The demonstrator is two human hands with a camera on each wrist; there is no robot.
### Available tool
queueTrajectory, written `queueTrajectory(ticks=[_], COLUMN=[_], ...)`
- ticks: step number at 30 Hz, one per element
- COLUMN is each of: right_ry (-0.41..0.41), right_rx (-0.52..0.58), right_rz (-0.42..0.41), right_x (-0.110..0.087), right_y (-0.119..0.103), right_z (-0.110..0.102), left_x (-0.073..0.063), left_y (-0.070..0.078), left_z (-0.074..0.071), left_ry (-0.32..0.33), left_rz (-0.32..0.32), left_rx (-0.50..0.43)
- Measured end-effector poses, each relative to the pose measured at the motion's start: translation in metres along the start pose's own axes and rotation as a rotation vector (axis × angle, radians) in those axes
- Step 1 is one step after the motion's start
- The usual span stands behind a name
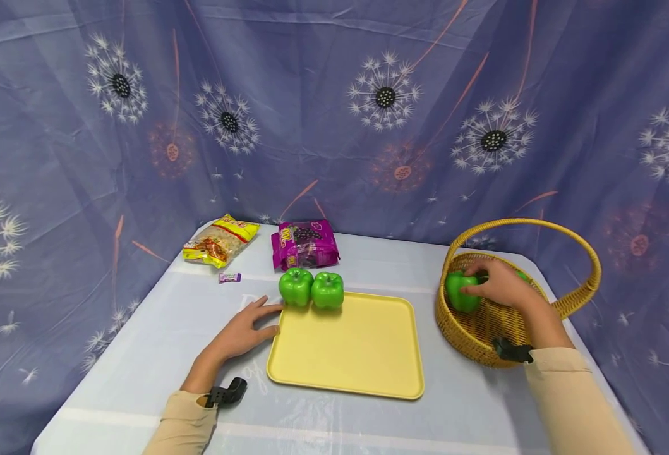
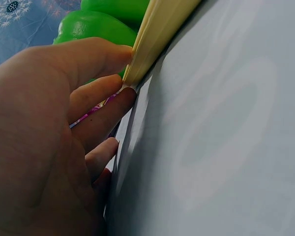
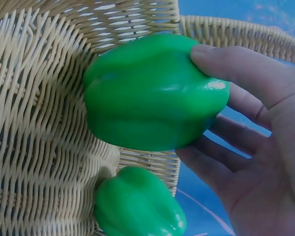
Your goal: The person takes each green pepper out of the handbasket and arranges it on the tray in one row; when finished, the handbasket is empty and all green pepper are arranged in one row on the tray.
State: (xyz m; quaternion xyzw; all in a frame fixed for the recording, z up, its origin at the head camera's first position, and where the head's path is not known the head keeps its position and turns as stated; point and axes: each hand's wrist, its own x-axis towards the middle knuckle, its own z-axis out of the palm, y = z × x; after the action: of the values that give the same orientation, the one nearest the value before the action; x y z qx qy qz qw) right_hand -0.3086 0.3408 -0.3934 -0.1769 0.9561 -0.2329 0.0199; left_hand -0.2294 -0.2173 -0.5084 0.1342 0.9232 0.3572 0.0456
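Observation:
My right hand (image 1: 498,284) grips a green bell pepper (image 3: 147,93) inside the wicker basket (image 1: 456,335), thumb on one side and fingers on the other. A second bell pepper (image 3: 140,204) lies in the basket beneath it in the right wrist view. Two more green bell peppers, one on the left (image 1: 296,286) and one on the right (image 1: 328,290), stand side by side at the far left corner of the yellow tray (image 1: 351,347). With fingers loosely spread, my left hand (image 1: 249,328) rests at the tray's left edge, fingertips right at the rim.
Behind the tray lies a purple snack bag (image 1: 306,245). A yellow and clear food bag (image 1: 220,241) sits at the back left, with a small purple wrapped candy (image 1: 229,277) in front of it. The basket's tall handle (image 1: 587,278) arches over the right side. A patterned curtain (image 1: 311,126) hangs behind the table.

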Motion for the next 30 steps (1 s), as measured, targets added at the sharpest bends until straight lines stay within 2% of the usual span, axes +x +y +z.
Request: queueTrajectory(ticks=[9,17,30], right_ry=[0.077,0.137,0.202], right_rx=[0.059,0.095,0.069], right_rz=[-0.021,-0.040,-0.073], right_x=[-0.011,-0.023,-0.035], right_y=[0.001,-0.009,-0.025], right_z=[0.001,-0.002,-0.007], left_x=[0.000,0.000,0.001], left_y=[0.001,0.001,0.000], left_z=[0.001,-0.002,-0.001], left_ry=[-0.007,0.024,0.015], left_rz=[-0.026,0.077,0.056], left_rx=[-0.006,-0.008,-0.003])
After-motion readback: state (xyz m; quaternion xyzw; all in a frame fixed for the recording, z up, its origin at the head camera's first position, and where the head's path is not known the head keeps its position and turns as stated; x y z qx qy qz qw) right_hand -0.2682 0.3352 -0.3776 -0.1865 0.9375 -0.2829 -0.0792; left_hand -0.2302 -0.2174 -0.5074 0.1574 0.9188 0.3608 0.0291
